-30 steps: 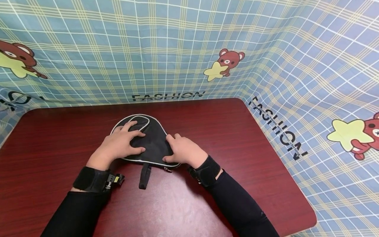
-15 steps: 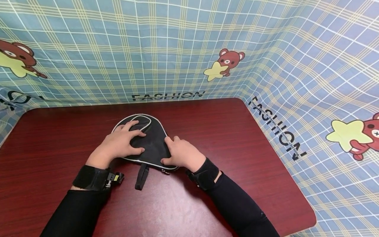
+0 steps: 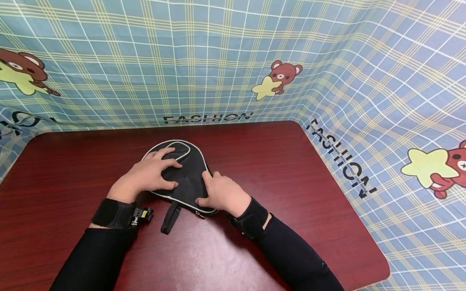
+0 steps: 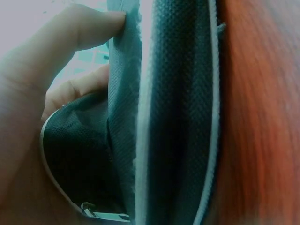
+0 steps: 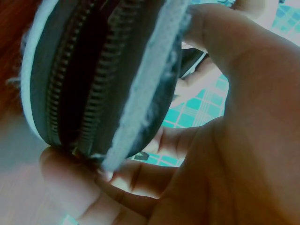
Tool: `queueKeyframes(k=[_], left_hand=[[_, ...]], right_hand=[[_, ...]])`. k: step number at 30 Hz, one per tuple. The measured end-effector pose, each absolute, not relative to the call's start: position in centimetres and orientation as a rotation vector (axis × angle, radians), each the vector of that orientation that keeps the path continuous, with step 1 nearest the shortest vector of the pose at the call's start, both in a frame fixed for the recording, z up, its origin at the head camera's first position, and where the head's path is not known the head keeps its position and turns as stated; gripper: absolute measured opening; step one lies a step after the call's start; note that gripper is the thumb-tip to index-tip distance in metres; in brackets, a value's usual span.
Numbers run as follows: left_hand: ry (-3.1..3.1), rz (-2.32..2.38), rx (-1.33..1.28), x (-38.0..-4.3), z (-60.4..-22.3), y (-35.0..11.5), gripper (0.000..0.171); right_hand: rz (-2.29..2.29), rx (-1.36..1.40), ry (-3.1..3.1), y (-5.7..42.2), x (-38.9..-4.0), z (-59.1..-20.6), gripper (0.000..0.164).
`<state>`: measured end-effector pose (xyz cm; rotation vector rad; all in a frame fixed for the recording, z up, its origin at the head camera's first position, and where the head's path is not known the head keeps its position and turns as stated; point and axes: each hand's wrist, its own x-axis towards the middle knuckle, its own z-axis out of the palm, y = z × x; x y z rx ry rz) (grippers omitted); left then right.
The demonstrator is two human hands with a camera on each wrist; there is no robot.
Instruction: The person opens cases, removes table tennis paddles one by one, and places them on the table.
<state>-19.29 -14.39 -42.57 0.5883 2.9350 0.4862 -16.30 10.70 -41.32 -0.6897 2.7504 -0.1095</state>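
Note:
A black table tennis bat case with white piping lies on the table, its rounded end away from me. My left hand rests on the upper left of the case, fingers spread across the curved pocket outline. In the left wrist view, the thumb touches the top face beside the piped side wall. My right hand grips the case's right edge near its front corner, fingers curled under. The right wrist view shows parted zip teeth with a dark gap between them. A zip pull hangs at the front edge.
A black strap loop sticks out from the case's front edge onto the dark red table. Blue checked cloth with printed bears stands behind and along the right side.
The case has turned slightly clockwise: its strap and front corner have swung left and nearer me. My right hand has moved a little left and nearer with it; my left hand stays almost in place.

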Motion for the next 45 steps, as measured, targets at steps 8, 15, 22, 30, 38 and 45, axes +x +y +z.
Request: queueKeyframes(k=[8, 15, 22, 30, 38, 45], left_hand=[[2.912, 0.512, 0.622, -19.4, -42.4, -14.6, 0.055], [2.934, 0.509, 0.647, -19.0, -42.4, -14.5, 0.055], [2.974, 0.444, 0.537, -17.8, -41.9, -13.7, 0.061], [2.977, 0.466, 0.449, -16.7, -42.2, -13.2, 0.058], [2.984, 0.465, 0.425, -16.7, -42.7, -12.8, 0.059], [2.99, 0.466, 0.453, -17.1, -42.5, -13.0, 0.059]], right_hand=[[-0.073, -0.689, 2.745, 10.5, -16.0, -40.8, 0.076], [0.03, -0.793, 2.823, 10.8, -16.6, -41.2, 0.083], [0.076, -0.972, 2.882, 11.1, -16.9, -41.8, 0.091], [-0.039, -1.144, 2.815, 10.9, -17.4, -42.2, 0.083], [-0.132, -1.172, 2.779, 11.0, -17.6, -42.9, 0.081], [-0.101, -1.17, 2.806, 10.8, -17.6, -42.9, 0.083]])
